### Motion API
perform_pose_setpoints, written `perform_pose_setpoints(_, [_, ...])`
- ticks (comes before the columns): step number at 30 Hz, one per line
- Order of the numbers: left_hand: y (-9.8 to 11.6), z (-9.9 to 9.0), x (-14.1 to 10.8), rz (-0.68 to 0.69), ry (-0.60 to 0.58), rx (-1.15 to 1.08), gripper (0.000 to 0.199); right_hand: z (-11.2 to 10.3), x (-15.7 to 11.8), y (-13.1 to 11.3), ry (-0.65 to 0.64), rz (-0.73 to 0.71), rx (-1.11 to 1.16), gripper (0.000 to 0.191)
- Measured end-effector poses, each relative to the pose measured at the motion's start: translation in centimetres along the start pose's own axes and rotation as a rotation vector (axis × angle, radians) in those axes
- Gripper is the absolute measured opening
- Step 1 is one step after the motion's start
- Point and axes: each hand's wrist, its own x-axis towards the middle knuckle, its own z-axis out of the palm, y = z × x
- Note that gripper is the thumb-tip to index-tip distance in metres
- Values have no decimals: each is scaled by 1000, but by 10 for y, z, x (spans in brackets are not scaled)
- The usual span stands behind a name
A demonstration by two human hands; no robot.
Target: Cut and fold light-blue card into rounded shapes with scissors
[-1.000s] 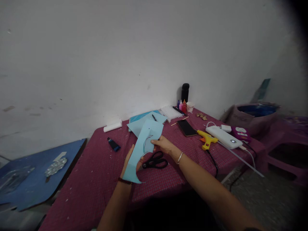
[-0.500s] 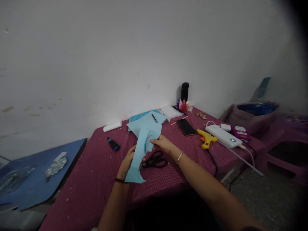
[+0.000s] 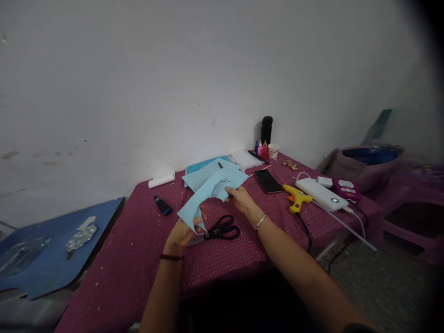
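Held above the table (image 3: 128, 245), the cut blue sheet (image 3: 199, 198) is likely light, flexible and easily creased, best gripped at uncut margins; the right hand (image 3: 242, 200) pinches its right edge, while the partly hidden left hand (image 3: 181, 232) touches the lower end, closure indeterminable.

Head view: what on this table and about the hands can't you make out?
Head view:
Right hand: fingers partly hidden by the held blue paper.
Left hand: fingers partly hidden by that paper.
Pen: partly covered by that paper.
Power bank: display too small to read.
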Motion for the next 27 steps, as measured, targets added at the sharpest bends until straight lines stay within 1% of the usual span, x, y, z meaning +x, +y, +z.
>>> perform_pose_setpoints(3, [1,-5,5,80,126,-124,35,2,0,1,17,0,11,35])
perform_pose_setpoints(4, [1,-9,7,135,199,-144,33,3,0,1,22,1,13,36])
perform_pose_setpoints(5, [2,-13,10,199,308,-141,31,3,-1,2,27,4,13,36])
perform_pose_setpoints(8, [4,-25,14,393,737,-62,18,5,-1,5,33,26,-5,33])
perform_pose_setpoints(9, [5,-27,13,445,845,-35,14,5,-1,7,33,36,-16,31])
perform_pose_setpoints(10, [5,-29,12,491,902,5,14,5,-1,9,32,46,-29,29])
perform_pose_setpoints(11, [5,-28,10,538,921,72,15,5,-1,11,29,55,-43,28])
perform_pose_setpoints(12, [4,-25,8,581,912,181,15,6,-2,12,26,61,-59,27])
perform_pose_setpoints(13, [1,-20,8,606,863,312,15,6,-2,14,21,65,-77,26])
perform_pose_setpoints(15, [-8,-7,9,584,676,542,18,7,-3,18,7,69,-117,25])
perform_pose_setpoints(17, [-20,8,14,501,488,628,25,9,-4,21,-12,68,-157,25])
perform_pose_setpoints(18, [-27,14,17,467,425,638,29,10,-5,22,-19,65,-175,26])
perform_pose_setpoints(19, [-33,19,20,449,390,646,32,10,-5,23,-25,62,-191,27])
perform_pose_setpoints(21, [-41,24,24,436,365,653,36,11,-5,25,-30,52,-219,31])
perform_pose_setpoints(23, [-45,24,26,438,377,625,36,12,-4,27,-32,44,-240,32])
perform_pose_setpoints(27, [-46,22,28,446,388,585,24,11,-3,31,-49,38,-265,30])
